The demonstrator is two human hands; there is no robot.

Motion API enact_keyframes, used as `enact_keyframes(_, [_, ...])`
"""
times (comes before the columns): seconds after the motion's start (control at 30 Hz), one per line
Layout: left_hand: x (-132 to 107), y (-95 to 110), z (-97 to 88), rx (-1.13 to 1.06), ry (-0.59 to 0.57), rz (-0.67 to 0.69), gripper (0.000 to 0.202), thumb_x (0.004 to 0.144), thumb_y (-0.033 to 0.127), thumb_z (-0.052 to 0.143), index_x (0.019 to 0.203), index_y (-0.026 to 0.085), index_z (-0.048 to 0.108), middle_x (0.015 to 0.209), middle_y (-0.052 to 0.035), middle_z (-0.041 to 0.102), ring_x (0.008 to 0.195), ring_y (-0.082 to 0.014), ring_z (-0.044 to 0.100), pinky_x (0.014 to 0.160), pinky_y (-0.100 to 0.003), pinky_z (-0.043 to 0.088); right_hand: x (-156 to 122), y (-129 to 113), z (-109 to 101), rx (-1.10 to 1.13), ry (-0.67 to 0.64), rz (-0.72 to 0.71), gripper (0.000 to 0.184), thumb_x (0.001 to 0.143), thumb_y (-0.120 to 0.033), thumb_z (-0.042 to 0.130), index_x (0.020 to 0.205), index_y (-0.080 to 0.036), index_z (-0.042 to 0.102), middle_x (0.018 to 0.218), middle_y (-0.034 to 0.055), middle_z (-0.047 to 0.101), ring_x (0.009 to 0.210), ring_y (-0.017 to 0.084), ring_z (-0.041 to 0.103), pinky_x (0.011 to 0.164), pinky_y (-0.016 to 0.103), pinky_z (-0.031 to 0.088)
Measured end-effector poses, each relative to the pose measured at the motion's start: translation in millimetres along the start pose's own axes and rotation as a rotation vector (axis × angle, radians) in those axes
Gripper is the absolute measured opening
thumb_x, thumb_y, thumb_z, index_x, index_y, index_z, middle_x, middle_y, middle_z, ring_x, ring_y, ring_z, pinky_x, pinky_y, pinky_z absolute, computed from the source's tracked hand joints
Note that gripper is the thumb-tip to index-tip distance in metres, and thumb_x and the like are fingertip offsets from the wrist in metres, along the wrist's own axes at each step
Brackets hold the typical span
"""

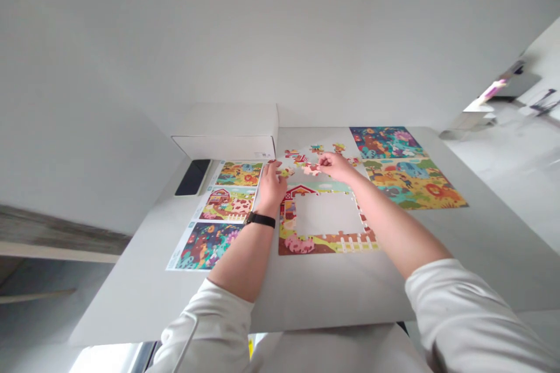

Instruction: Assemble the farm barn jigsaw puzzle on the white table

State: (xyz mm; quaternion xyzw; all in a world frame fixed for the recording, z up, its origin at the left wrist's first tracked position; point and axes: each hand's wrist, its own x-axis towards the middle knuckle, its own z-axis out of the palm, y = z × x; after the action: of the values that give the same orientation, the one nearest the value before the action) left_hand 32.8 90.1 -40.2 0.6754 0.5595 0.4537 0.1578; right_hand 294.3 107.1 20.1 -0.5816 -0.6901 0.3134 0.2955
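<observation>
My right hand (336,166) pinches a pink-and-white puzzle piece (311,169) between thumb and fingers, just above the loose pieces. To its left, my left hand (272,187), with a black band on the wrist, has its fingers closed around a small red puzzle piece (275,162), partly hidden by the fingertips. Several loose puzzle pieces (317,148) lie beyond and between the hands. Nearer to me is a farm puzzle frame (326,247), its border joined around a bare grey middle; my left hand covers part of its upper left corner.
A white box (224,147) stands against the wall, with a dark phone (193,177) in front of it. On the left lies a reference sheet (231,204) with three pictures. Two finished puzzles, a dark one (387,142) and a safari one (413,183), lie on the right.
</observation>
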Motion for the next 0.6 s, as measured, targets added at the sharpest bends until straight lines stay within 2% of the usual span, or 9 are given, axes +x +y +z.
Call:
enact_keyframes(0.17, [-0.8, 20.3, -8.7, 0.044, 0.034, 0.118, 0.05, 0.084, 0.004, 0.055, 0.129, 0.022, 0.065, 0.126, -0.0121, 0.068, 0.11, -0.0262, 0.071, 0.109, -0.045, 0.054, -57.2, 8.2, -40.6, 0.299, 0.076, 0.052, 0.034, 0.076, -0.049, 0.085, 0.089, -0.024, 0.065, 0.079, -0.0008, 0.073, 0.074, 0.018, 0.066, 0.071, 0.03, 0.05])
enact_keyframes(0.33, [-12.9, 66.4, -18.7, -0.073, 0.031, 0.215, 0.037, 0.09, 0.011, 0.057, 0.124, 0.022, 0.067, 0.122, -0.0102, 0.071, 0.113, -0.0243, 0.069, 0.11, -0.041, 0.053, -114.0, 12.9, -64.3, 0.4, 0.139, 0.068, 0.04, 0.072, -0.052, 0.088, 0.091, -0.024, 0.066, 0.081, 0.0007, 0.074, 0.078, 0.02, 0.068, 0.071, 0.031, 0.052])
enact_keyframes(0.47, [-28.7, 108.0, -19.7, -0.286, -0.139, 0.115, 0.019, 0.097, 0.028, 0.061, 0.112, 0.022, 0.07, 0.11, -0.0071, 0.075, 0.093, -0.019, 0.07, 0.087, -0.031, 0.058, -140.0, 15.5, -59.7, 0.454, 0.171, 0.068, 0.04, 0.074, -0.054, 0.086, 0.093, -0.025, 0.067, 0.082, 0.0009, 0.073, 0.081, 0.021, 0.069, 0.075, 0.033, 0.054])
enact_keyframes(0.6, [-49.2, 130.1, -5.8, -0.405, -0.335, -0.026, 0.028, 0.095, 0.047, 0.068, 0.105, 0.021, 0.072, 0.095, -0.0051, 0.075, 0.083, -0.0172, 0.068, 0.072, -0.027, 0.054, -146.6, 20.0, -47.7, 0.494, 0.186, 0.047, 0.042, 0.073, -0.057, 0.085, 0.092, -0.025, 0.066, 0.084, 0.0003, 0.072, 0.083, 0.02, 0.069, 0.076, 0.032, 0.054])
